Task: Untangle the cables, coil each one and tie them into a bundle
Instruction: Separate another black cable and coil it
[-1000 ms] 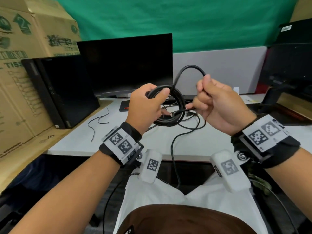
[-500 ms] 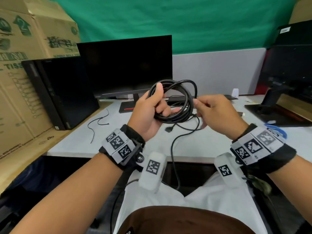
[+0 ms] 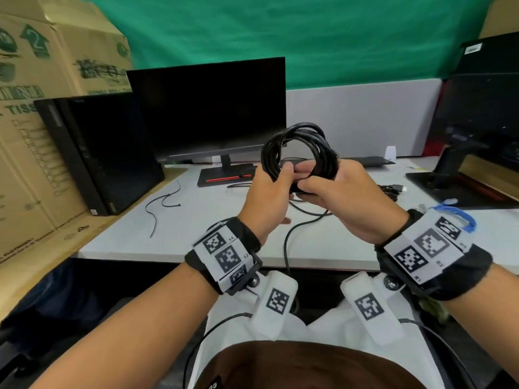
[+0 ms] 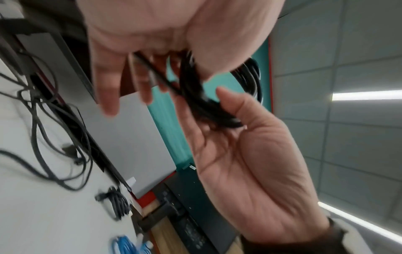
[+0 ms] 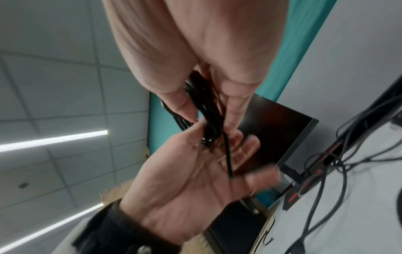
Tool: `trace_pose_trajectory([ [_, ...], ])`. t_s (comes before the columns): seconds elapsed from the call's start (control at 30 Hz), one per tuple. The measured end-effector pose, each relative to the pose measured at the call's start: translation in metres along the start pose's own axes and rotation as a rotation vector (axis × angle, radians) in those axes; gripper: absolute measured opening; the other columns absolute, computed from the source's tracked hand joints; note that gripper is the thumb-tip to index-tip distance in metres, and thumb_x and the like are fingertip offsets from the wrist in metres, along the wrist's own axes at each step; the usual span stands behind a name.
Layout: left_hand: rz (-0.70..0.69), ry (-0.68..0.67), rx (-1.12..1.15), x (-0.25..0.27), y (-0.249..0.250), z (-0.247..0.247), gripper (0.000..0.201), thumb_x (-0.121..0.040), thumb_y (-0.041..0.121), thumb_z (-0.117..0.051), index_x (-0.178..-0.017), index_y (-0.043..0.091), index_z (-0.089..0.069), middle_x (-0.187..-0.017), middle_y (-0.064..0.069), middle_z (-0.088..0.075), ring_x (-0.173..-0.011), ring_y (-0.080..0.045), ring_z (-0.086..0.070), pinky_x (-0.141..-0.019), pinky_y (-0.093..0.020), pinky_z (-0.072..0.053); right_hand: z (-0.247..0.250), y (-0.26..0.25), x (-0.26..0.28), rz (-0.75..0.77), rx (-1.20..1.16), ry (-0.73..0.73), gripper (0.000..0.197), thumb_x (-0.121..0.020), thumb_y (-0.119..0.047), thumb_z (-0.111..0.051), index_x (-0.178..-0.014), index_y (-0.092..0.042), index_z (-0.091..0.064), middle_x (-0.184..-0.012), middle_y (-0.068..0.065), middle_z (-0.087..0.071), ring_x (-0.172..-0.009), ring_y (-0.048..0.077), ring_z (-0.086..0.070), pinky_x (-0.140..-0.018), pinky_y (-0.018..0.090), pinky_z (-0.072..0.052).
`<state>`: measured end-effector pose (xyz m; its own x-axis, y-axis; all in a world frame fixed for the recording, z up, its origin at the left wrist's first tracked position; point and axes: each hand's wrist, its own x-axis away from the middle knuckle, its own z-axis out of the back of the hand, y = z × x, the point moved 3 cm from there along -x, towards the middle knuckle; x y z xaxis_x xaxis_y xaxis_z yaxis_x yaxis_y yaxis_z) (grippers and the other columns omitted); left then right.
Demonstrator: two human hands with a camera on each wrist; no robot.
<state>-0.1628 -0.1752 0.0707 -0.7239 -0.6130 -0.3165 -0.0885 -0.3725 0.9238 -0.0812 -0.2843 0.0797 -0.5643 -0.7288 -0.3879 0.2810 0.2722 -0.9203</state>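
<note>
Fingers (image 3: 286, 175) of both hands clamp the black cable coil's (image 3: 299, 153) lower edge.

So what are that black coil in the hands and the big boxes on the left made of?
The black coil looks like a rubber or soft plastic jacket with a dull satin sheen; it bends into tight loops without kinking. The boxes look like brown corrugated cardboard, matte, with printed green and black marks and creased flaps.
</note>
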Motion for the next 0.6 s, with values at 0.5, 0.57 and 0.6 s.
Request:
trace_pose_trajectory([
  [0.5, -0.394, -0.206, -0.253, 0.004, 0.031, 0.011, 0.024, -0.094, 0.014, -0.066, -0.117, 0.015, -0.061, -0.096, -0.001, -0.07, -0.085, -0.019, -0.068, -0.075, -0.041, -0.058, 0.017, -0.012, -0.001, -0.105, 0.426, -0.168, 0.044, -0.087, 0.0, -0.058, -0.125, -0.021, -0.05, -0.105, 0.007, -0.071, -0.098, 0.023, -0.071, -0.084, 0.057, -0.057],
  [0.57, -0.341, -0.187, -0.203, 0.003, 0.03, 0.013, 0.018, -0.092, 0.01, -0.068, -0.11, 0.01, -0.064, -0.091, -0.009, -0.07, -0.076, -0.025, -0.069, -0.064, -0.047, -0.06, 0.013, -0.006, -0.001, -0.145, 0.323, -0.205, 0.045, -0.089, 0.006, -0.053, -0.125, -0.02, -0.048, -0.111, 0.01, -0.069, -0.097, 0.02, -0.072, -0.08, 0.056, -0.059],
  [0.6, -0.317, -0.173, -0.169, 0.002, 0.028, 0.014, 0.016, -0.091, 0.008, -0.068, -0.107, 0.008, -0.064, -0.089, -0.012, -0.07, -0.072, -0.023, -0.068, -0.061, -0.047, -0.06, 0.011, -0.004, -0.002, -0.164, 0.273, -0.214, 0.048, -0.089, 0.008, -0.052, -0.127, -0.021, -0.046, -0.115, 0.011, -0.066, -0.094, 0.024, -0.073, -0.075, 0.053, -0.061],
])
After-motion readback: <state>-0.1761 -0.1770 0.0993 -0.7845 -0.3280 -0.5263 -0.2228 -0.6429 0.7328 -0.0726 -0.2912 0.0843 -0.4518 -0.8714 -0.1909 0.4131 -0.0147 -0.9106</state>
